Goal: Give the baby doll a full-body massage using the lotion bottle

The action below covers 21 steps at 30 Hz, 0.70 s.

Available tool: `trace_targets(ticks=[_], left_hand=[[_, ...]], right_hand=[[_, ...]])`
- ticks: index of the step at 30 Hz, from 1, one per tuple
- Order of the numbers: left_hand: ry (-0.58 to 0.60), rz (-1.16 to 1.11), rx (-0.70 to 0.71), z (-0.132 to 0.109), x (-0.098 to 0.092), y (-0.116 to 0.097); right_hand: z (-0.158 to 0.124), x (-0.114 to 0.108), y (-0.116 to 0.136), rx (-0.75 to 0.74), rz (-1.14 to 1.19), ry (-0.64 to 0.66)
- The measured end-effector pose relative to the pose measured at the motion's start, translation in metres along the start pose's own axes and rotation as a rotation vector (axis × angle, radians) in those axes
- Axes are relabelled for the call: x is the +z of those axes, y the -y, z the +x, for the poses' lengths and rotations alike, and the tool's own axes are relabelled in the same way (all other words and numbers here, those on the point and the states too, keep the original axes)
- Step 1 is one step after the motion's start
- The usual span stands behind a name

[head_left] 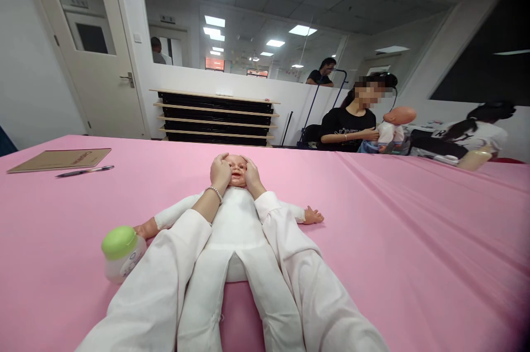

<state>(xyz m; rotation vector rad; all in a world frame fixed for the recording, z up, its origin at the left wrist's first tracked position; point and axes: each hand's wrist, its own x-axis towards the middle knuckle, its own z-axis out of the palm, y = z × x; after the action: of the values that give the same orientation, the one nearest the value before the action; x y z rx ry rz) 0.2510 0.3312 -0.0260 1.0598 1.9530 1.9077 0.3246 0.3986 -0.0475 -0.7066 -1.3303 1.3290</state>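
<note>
A baby doll [238, 219] with a white cloth body lies on its back, legs towards me and arms spread out. My left hand [221, 171] is cupped round one side of the doll's head, a beaded bracelet on its wrist. Against the other side of the head rests my right hand [253, 175], its fingers curving towards the top. Between my palms the doll's face [237, 171] shows. A squat jar [123, 255] with a green lid stands beside my left forearm, by one of the doll's hands.
Pink cloth [372, 241] covers the table, creased on the right. A brown notebook [62, 159] and a pen [85, 171] lie at the far left. Beyond the table, a person in black [351, 122] holds another doll [393, 128]. Stacked boards [215, 114] stand by the wall.
</note>
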Motion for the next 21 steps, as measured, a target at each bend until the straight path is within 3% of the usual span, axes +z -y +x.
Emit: trace_targets(ticks=[11,21], left_hand=[[0.022,0.063,0.103,-0.0033,-0.0031,-0.0011],[0.014,0.044,0.067,0.0003,-0.0014,0.001]], right_hand=[[-0.007,-0.0048,0.0044,-0.117,-0.074,0.081],[-0.0059,-0.0016,0.0065,-0.082,-0.133,0.018]])
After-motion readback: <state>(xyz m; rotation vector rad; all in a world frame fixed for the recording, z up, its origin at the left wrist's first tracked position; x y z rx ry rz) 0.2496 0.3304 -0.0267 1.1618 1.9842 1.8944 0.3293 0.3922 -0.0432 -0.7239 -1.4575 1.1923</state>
